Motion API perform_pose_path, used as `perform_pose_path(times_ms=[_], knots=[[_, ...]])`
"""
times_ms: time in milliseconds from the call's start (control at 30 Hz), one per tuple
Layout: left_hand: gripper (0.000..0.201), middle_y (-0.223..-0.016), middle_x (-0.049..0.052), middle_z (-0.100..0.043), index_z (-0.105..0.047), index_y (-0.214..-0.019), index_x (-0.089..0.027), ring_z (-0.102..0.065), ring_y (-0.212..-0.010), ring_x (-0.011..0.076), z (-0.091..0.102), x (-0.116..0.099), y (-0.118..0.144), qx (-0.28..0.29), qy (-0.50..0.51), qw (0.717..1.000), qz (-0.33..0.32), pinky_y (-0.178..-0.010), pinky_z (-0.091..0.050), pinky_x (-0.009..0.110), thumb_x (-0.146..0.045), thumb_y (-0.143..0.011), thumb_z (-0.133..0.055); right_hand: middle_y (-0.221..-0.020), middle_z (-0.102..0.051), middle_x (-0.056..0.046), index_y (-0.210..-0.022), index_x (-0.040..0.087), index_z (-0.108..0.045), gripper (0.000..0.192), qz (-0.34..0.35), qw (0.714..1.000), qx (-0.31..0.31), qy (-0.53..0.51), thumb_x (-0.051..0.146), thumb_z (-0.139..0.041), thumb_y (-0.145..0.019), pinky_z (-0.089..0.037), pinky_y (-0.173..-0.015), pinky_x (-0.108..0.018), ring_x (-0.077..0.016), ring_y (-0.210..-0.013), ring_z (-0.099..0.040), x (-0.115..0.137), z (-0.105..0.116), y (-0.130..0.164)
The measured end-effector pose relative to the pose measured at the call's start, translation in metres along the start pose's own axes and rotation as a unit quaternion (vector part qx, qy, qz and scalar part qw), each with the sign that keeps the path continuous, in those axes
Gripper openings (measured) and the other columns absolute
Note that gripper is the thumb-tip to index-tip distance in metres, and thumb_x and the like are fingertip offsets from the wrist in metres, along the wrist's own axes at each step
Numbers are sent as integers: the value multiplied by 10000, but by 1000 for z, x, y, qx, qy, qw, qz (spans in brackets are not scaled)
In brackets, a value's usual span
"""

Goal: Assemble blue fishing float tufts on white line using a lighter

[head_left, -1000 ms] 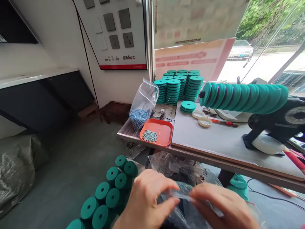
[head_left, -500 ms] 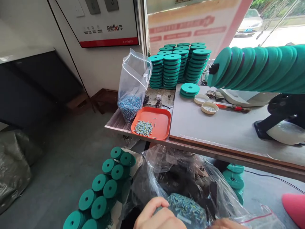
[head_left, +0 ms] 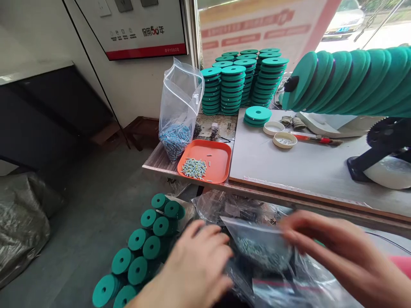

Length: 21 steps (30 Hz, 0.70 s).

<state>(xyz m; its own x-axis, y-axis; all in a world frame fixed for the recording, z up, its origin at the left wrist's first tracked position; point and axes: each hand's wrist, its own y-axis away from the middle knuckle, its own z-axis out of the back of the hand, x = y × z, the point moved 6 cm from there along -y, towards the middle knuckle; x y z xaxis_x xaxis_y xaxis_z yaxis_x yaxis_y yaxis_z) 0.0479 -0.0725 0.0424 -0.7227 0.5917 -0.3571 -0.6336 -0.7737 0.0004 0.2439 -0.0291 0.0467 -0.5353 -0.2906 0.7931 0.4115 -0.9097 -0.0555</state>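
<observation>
A clear zip bag [head_left: 263, 252] filled with small bluish-green pieces hangs low in front of me, slightly blurred. My right hand [head_left: 337, 244] pinches its upper right corner between thumb and fingers. To the left of the bag is my left hand [head_left: 201, 261], back upward, fingers spread and curved, with nothing seen in it. Below the bag lies crumpled clear plastic [head_left: 237, 278], including a strip with a red zip line.
On the table stand an orange tray [head_left: 221, 164] of small pieces, a plastic bag [head_left: 176, 141] of blue pieces and stacked green spools [head_left: 233, 90]. A black stand [head_left: 366, 162] carries a row of green discs [head_left: 349, 81]. More green spools [head_left: 138, 269] are below, at left.
The bag of pieces has come up out of the plastic, its corner in my right hand. Both hands have risen into view, the left now with fingers spread.
</observation>
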Motion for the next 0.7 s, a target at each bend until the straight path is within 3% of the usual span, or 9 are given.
perform_pose_path(times_ms=[67,100,167,233,333,433,533,600,700], knots=[[612,-1037,116,-673,-541,-1170,-131,-587,-997,254,-34,-11,-2,165,-26,986,-20,-1013,-321,458,-472,-680,-674,-569,-572,-7,-720,201,-538,271,-35,998,51,2,369,-395,-878,-426,-441,-225,-145,-505,-544,-8,-13,-21],[679,-987,144,-684,-531,-1189,-85,-607,-948,265,-48,-13,-2,234,-52,971,-14,-1020,-305,476,-481,-660,-686,-554,-560,-3,-723,193,-527,247,-42,996,59,57,331,-391,-875,-396,-439,-232,-144,-492,-524,-10,-18,-29],[526,-909,160,-693,-594,-1112,-45,-624,-884,263,-67,-13,1,323,-104,941,8,-1025,-289,482,-385,-715,-659,-580,-576,-14,-751,183,-535,155,-15,979,52,199,228,-414,-837,-354,-457,-250,-159,-504,-521,-7,-30,-38],[274,-948,161,-681,-686,-932,-82,-603,-935,268,-74,-11,2,362,-134,923,16,-1030,-277,469,-283,-766,-602,-637,-606,-30,-762,182,-561,111,55,952,89,289,143,-458,-774,-353,-482,-267,-174,-538,-544,4,-53,-36],[239,-1004,176,-659,-710,-851,-91,-561,-1009,291,-74,-3,4,391,-154,907,37,-1029,-268,463,-286,-743,-623,-775,-659,-43,-801,191,-612,139,154,920,216,288,121,-561,-692,-424,-556,-276,-188,-657,-611,9,-101,-12],[419,-996,187,-647,-644,-1009,-34,-563,-985,304,-68,6,4,338,-138,928,74,-974,-330,471,-347,-732,-621,-1041,-662,-116,-933,197,-655,257,194,885,204,371,136,-587,-693,-473,-714,-388,-289,-937,-610,-14,-127,11],[658,-1219,238,-528,-451,-1243,2,-523,-1071,323,-65,11,1,267,-93,955,93,-902,-392,472,-384,-731,-597,-1044,-658,-178,-973,156,-675,285,148,853,170,471,107,-581,-709,-453,-765,-502,-362,-984,-586,-46,-124,19],[777,-1321,262,-430,-354,-1310,11,-463,-1157,335,-69,11,-1,270,-64,957,85,-906,-390,477,-416,-711,-604,-1015,-665,-190,-954,145,-689,277,118,838,167,506,86,-581,-706,-460,-743,-500,-378,-993,-579,-53,-114,18],[724,-1190,227,-557,-439,-1267,-42,-530,-1078,317,-69,7,-2,299,-29,950,83,-921,-376,472,-415,-678,-634,-903,-687,-151,-812,173,-701,189,93,846,178,494,96,-589,-682,-467,-726,-457,-336,-887,-616,-40,-102,16]])
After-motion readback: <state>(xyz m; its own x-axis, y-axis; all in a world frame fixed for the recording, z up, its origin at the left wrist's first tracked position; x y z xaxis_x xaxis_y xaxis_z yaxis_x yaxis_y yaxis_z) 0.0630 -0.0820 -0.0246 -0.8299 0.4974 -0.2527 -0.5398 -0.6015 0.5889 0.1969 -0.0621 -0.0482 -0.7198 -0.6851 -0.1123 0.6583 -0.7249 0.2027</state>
